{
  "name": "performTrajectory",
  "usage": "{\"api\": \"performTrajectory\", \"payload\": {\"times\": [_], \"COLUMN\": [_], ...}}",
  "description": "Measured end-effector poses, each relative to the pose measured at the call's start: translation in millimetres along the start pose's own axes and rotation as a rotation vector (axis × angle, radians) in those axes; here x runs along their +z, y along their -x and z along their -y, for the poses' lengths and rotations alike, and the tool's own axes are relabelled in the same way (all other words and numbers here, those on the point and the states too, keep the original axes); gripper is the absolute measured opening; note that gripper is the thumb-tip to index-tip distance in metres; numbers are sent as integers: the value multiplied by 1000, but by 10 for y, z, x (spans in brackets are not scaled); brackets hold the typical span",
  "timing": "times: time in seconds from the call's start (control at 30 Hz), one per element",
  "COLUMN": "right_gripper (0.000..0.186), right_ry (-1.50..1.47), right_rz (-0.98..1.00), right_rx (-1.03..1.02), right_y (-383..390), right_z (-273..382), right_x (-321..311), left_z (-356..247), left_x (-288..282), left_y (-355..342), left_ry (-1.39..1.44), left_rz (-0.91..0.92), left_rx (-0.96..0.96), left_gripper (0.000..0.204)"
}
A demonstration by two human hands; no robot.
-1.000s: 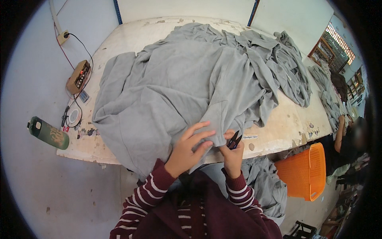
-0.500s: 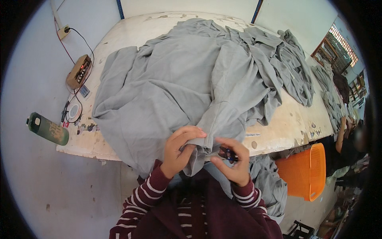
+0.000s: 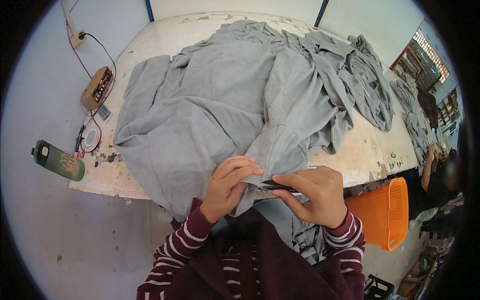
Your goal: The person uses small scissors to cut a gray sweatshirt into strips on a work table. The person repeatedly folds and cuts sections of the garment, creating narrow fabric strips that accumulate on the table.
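Note:
A large grey cloth garment (image 3: pixel 220 75) lies spread and rumpled over the table, its near end hanging past the front edge. My left hand (image 3: pixel 225 189) pinches the end of a seamed, sleeve-like part (image 3: pixel 274 142) between thumb and fingers. In my right hand (image 3: pixel 320 194) is a pair of small black thread snips (image 3: pixel 278 186), gripped between thumb and forefinger. Their tips point left and reach the cloth edge beside my left fingertips. Whether the blades touch a thread is too small to tell.
A green bottle (image 3: pixel 59 161), a brown box with a red light (image 3: pixel 97 89) and a tape roll (image 3: pixel 91 138) are at the left. On the right stand an orange basket (image 3: pixel 377 215) and another person (image 3: pixel 434 182). More grey cloth (image 3: pixel 305 235) lies below the table edge.
My right hand has turned palm down and its forearm has swung right. The snips now point left against the cloth edge. My left hand keeps its pinch in nearly the same place.

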State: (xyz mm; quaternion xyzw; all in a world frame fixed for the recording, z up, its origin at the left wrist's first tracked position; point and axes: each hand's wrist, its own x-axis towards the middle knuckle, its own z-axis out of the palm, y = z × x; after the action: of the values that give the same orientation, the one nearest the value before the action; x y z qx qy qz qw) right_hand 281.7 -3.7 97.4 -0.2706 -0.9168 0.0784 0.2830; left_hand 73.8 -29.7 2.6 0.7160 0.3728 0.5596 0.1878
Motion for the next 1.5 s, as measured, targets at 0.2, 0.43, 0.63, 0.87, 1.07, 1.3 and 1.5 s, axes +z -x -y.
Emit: {"api": "performTrajectory", "payload": {"times": [0.2,0.43,0.63,0.87,1.07,1.3,1.5], "right_gripper": [20,18,17,23,18,26,51], "right_ry": [95,99,27,-524,-1114,-528,-575], "right_rz": [59,80,40,-118,-324,-256,-144], "right_rx": [-30,-53,-43,408,625,343,274], "right_y": [-49,-71,-42,71,176,116,62], "right_z": [38,41,-20,46,-155,-423,-446], "right_x": [-49,-54,-8,323,726,601,289], "left_z": [5,16,33,-20,99,56,-54], "left_x": [1,3,9,39,34,-150,-77], "left_y": [2,3,2,56,18,66,60], "left_ry": [-13,-6,3,82,248,480,619], "left_rz": [8,12,10,-24,125,-126,-167], "left_rx": [11,12,8,-187,-263,-359,-468], "left_gripper": [42,41,39,40,29,31,31]}}
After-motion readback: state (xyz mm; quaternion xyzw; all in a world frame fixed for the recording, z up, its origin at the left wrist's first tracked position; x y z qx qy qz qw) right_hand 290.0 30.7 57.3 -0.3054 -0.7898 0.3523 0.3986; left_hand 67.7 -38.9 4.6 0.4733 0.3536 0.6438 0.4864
